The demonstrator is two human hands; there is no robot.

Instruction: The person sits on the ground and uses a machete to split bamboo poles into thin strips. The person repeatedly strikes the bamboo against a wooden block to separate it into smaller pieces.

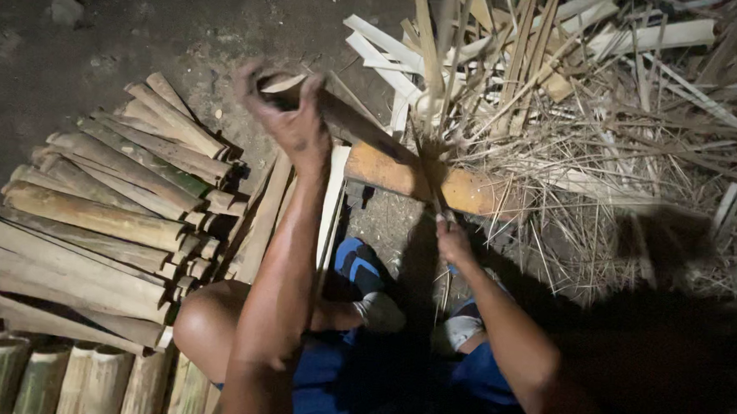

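- Far left, on the dark earth floor (75, 40): a stack of split bamboo sections (107, 227), lying side by side, cut ends toward the person's knee. Below it, along the bottom edge, I see a row of greener bamboo pieces (57, 380).
- Just right of the stack: a few pale flat slats (263, 218) leaning beside the raised forearm.
- Left hand (293, 115): raised, clenched round the near end of a dark wooden club (356, 126). Hand is motion-blurred; the club slants down to the right toward the block.
- Centre: an orange-brown wooden block (404, 177) lies flat on the ground, just ahead of the feet.
- Right hand (452, 241): low, closed on the bottom of a thin bamboo strip (428, 164) held upright against the block. I cannot tell whether a blade is in this grip too.
- Below the hands: bare knee, blue shorts, grey-and-blue shoes (376, 304).
- Right: a loose heap of pale bamboo splints and shavings (592, 101), spread up to the top edge. Lower right falls into shadow; nothing readable there.
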